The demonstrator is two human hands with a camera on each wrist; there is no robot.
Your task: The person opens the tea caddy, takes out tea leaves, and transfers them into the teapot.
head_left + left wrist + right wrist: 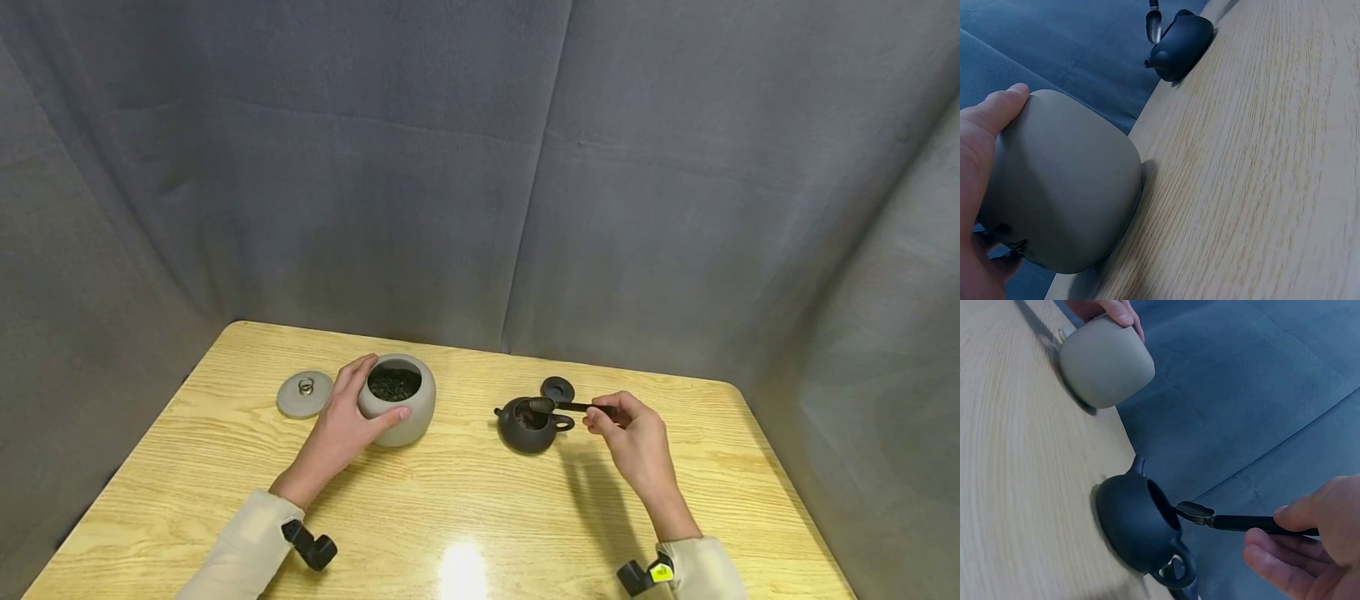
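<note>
My left hand (345, 427) grips a grey tea jar (414, 422) round its side, thumb at the front. Dark loose tea leaves (393, 384) show inside its open mouth. Between thumb and fingers, my right hand (639, 443) pinches the thin black handle of a tea scoop (1241, 523). The scoop's head is over the open mouth of a small black teapot (522, 439), its tip at the rim in the right wrist view. Some dark leaves lie inside the pot. The teapot stands on the table, spout towards the jar and handle towards my right hand.
A grey jar lid (298, 402) with a ring knob lies left of the jar. Behind the teapot is its round black lid (557, 387). The wooden table (450, 500) ends at a grey curtain (375, 208) at the back and sides.
</note>
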